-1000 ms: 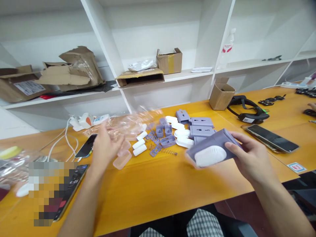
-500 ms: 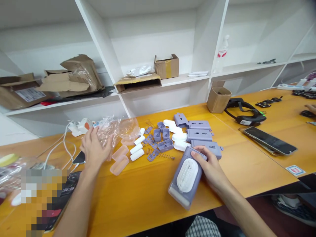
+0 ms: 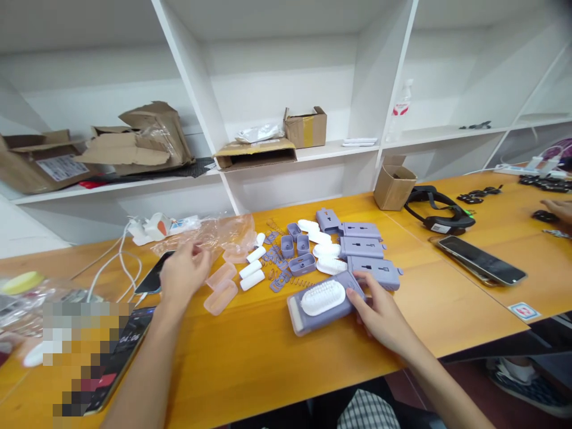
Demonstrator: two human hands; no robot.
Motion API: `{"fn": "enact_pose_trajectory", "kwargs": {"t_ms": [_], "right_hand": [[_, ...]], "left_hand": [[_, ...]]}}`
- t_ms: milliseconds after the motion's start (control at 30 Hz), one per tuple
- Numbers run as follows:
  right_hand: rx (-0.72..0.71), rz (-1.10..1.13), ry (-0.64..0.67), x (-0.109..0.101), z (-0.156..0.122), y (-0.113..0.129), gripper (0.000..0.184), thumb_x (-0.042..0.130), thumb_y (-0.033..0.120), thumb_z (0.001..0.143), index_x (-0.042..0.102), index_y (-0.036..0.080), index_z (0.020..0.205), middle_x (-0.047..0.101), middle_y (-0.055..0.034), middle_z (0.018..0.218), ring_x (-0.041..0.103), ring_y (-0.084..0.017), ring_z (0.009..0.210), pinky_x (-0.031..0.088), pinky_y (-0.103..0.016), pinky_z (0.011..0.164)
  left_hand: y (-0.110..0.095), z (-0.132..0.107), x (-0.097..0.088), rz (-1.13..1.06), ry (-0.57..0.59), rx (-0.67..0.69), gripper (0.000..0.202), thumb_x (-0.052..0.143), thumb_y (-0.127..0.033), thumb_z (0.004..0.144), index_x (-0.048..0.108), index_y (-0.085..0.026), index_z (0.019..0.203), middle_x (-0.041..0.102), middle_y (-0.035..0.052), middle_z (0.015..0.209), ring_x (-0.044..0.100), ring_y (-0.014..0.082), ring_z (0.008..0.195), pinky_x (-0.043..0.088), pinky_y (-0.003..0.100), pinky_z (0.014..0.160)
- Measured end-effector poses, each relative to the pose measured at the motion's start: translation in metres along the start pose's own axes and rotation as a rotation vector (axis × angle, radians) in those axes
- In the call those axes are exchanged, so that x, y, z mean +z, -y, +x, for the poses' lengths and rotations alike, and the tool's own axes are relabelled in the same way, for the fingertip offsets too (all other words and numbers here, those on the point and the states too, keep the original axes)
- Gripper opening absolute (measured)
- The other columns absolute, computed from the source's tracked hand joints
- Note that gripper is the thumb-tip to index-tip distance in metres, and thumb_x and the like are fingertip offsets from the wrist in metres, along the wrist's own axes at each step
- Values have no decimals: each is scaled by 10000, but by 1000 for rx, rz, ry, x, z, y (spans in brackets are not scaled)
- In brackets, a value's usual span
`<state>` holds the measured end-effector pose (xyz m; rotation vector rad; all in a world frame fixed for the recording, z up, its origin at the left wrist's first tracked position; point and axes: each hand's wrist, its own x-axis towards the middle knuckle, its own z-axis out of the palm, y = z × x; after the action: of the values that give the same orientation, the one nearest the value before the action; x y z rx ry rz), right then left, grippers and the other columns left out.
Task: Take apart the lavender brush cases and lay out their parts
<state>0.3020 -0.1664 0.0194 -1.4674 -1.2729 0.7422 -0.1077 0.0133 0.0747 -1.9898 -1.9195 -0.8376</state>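
Observation:
My right hand grips a purple box-shaped scrubbing brush by its right end. The brush lies tilted over the front of the table, its white oval bristle pad facing up and its translucent end to the left. My left hand has its fingers curled in at the near edge of a crumpled clear plastic bag; whether anything is between the fingertips is hidden. Beyond the brush are purple housings, white bristle pads, small purple cups, springs, white rollers and translucent covers.
Phones and a black headset lie to the right, with a small cardboard box behind. White cables and another phone are at left. Another person's hand shows at the far right. Shelves with cartons rise behind.
The brush has turned from nearly upright to lying more sideways, its translucent end swinging left. My left hand's spread fingers have curled, and the plastic bag now lies flatter.

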Motion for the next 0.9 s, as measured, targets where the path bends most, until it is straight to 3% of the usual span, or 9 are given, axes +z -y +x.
{"fn": "enact_pose_trajectory", "kwargs": {"t_ms": [67,133,233,300,433,500,600,700,900], "right_hand": [[-36,-93,22,4,-3,-2,447,586,534,978,599,213,1287,724,-121,1142,662,-195,635,585,-376,618],[-75,-183,51,8,-6,-4,466,553,517,999,569,216,1354,687,-146,1255,659,-192,654,605,-416,697],[-190,-341,78,14,-10,-6,474,566,483,995,568,244,1404,624,-168,1395,666,-189,645,609,-437,719],[-282,-466,98,17,-13,-7,518,617,472,960,577,270,1435,558,-176,1508,717,-228,716,614,-459,725],[-412,-685,165,23,-16,-10,664,689,484,906,524,339,1533,517,-160,1595,771,-297,810,623,-477,695],[-429,-756,151,27,-17,-11,646,688,497,906,534,364,1520,556,-142,1569,774,-294,793,622,-458,662],[-404,-787,78,32,-18,-14,589,688,521,907,592,332,1456,595,-153,1506,752,-264,708,613,-444,615],[-362,-725,44,30,-16,-14,523,697,509,907,647,274,1372,622,-172,1390,700,-213,616,615,-453,622],[-302,-516,208,6,-3,-14,385,727,423,901,655,257,1241,537,-180,1493,624,-157,623,604,-433,647]], "left_hand": [[3,-1,6,46,238,42,444,449,-497,1001,706,-191,1194,798,168,1077,738,411,1041,520,556,944],[4,-3,12,23,279,150,440,425,-467,1013,715,-192,1196,772,178,1240,679,418,1227,420,622,1096],[1,-4,13,-41,33,226,384,436,-418,1022,723,-197,1151,718,164,1377,533,382,1440,266,638,1224],[-4,-4,8,-102,-126,247,340,459,-390,1022,729,-201,1104,734,149,1341,537,346,1441,311,583,1218],[-23,-8,-4,-254,-277,321,274,486,-334,1013,725,-217,948,795,100,1033,700,306,1118,481,502,1029],[-41,-19,-8,-338,-269,404,285,468,-314,1026,712,-217,916,784,75,941,707,262,953,525,440,916],[-76,-45,-9,-517,-110,625,235,490,-272,1024,712,-218,969,766,44,870,695,211,815,541,377,806],[-110,-73,-8,-682,172,853,196,593,-310,997,698,-217,1133,785,69,1043,714,234,965,563,399,881],[-122,-93,2,-616,436,847,649,821,-352,851,571,-273,1445,569,146,1538,566,342,1390,511,547,1120]]}}
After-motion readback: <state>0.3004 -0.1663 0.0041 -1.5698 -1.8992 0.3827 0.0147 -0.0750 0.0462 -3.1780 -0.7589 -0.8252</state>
